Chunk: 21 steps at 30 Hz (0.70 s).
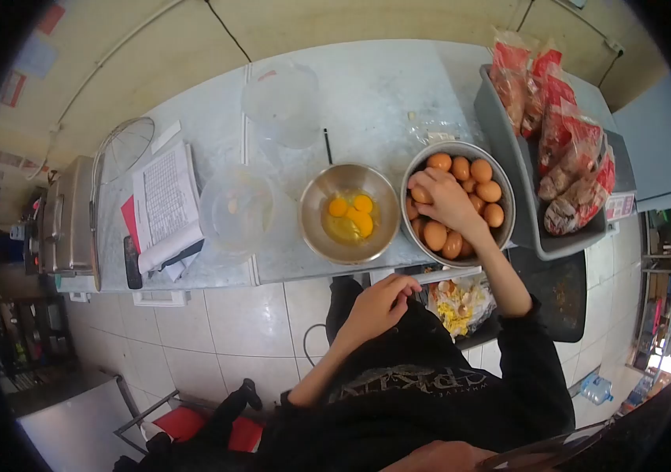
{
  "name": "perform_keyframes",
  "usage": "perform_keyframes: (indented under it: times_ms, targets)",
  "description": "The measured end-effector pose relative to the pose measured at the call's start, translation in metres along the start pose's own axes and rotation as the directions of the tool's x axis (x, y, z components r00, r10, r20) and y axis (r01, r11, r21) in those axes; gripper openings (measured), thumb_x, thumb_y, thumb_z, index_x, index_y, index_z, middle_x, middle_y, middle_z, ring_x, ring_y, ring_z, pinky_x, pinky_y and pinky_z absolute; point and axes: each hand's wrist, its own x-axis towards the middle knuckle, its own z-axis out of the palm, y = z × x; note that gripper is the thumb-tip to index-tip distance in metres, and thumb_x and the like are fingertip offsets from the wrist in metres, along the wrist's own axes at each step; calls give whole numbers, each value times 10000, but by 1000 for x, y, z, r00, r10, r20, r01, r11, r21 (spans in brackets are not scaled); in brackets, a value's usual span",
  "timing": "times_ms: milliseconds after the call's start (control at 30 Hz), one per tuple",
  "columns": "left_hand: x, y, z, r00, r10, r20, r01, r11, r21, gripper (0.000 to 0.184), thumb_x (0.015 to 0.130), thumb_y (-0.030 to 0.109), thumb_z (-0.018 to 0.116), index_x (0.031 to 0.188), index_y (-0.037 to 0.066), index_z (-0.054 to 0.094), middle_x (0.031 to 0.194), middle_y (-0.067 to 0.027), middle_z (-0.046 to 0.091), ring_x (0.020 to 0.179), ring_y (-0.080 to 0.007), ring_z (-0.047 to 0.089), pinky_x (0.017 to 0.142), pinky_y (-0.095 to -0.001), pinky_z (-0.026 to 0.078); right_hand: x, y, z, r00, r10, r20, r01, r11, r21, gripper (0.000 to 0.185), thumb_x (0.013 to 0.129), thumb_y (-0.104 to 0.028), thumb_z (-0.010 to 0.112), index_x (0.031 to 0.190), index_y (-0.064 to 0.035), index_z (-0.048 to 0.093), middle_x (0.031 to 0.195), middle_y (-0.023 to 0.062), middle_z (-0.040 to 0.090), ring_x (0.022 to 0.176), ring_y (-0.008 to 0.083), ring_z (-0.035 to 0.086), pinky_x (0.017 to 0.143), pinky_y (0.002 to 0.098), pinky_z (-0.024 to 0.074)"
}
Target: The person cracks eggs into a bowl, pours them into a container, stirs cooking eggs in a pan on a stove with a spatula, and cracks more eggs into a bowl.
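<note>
My right hand (449, 200) reaches into a round metal pot (508, 197) of brown eggs, its fingers curled round an egg (422, 193) at the pot's left side. Several other eggs (435, 235) surround it. Left of the pot is a steel bowl (311, 228) holding several cracked eggs with whole yolks (361, 226). My left hand (383, 305) hovers in front of the table edge, below the bowl, loosely open and with nothing visible in it.
Clear plastic containers (280, 102) and papers (166, 197) lie on the table (383, 86) to the left. A grey tub (528, 212) with red-and-clear bags (579, 169) stands right. Below the edge is a bag of eggshells (461, 303). Another person's dark-clothed leg (229, 409) shows lower left.
</note>
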Motion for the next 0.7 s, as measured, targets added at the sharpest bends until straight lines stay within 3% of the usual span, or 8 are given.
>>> perform_keyframes:
  times_ms: [100,167,300,333,367,433,600,700]
  targets:
    - [-12,-18,-12,987,-101,-129,68,968,-241,209,831,-5,536,1021,72,578,870,-26,588,811,-119,583,682,-244,455,9,11,-3,998,-8,-70,44,838,544,359,816,-88,608,1161,-66,508,1120,110,563,865,202,588,700,312,473]
    - [-15,-23,-21,973,-149,-177,103,965,-242,187,844,5,537,1021,56,574,857,3,581,802,-85,561,668,-214,431,16,7,-14,865,305,398,-233,-458,858,329,895,-122,515,1205,-31,459,1114,123,556,847,179,577,679,288,470]
    - [-5,-25,-43,916,-197,-351,79,943,-324,212,828,-22,513,1009,66,581,799,16,564,711,-55,511,588,-202,392,29,-35,-26,918,382,107,-58,-137,989,362,949,-200,480,1247,-5,418,1115,110,546,862,168,561,730,272,467]
    - [-1,-25,-51,897,-183,-402,56,950,-308,205,828,-21,510,999,65,583,795,20,560,710,-51,507,596,-197,389,26,-51,-30,930,355,-96,-83,457,885,381,904,-168,548,1240,-26,440,1118,121,540,940,224,561,797,316,466]
    - [3,-27,-59,878,-165,-448,33,957,-288,198,828,-19,508,990,64,586,791,23,555,709,-48,502,604,-191,385,27,-51,-28,928,359,-96,-83,453,888,381,904,-168,548,1240,-26,440,1118,121,540,940,224,561,797,316,466]
    - [14,-32,-72,854,-102,-510,-34,968,-249,202,826,-18,505,994,54,592,805,24,549,720,-46,500,611,-177,378,27,-45,-18,951,-263,-163,288,945,155,427,824,-104,605,1225,-49,469,1131,144,531,1021,294,536,866,370,448]
    - [38,-17,-93,815,-65,-576,-106,960,-258,307,810,-1,574,1110,63,582,939,-33,552,762,-75,532,611,-188,418,32,-57,-13,954,-286,-84,297,937,183,371,831,-94,613,1181,-46,499,1159,136,504,1056,279,514,872,352,434]
    - [64,0,-79,843,38,-537,-163,969,-187,394,782,13,646,1166,55,568,1022,-65,545,807,-112,587,623,-215,486,45,-72,-22,999,23,-24,6,606,795,354,880,-123,587,1201,-20,478,1159,119,519,1056,212,526,862,316,438]
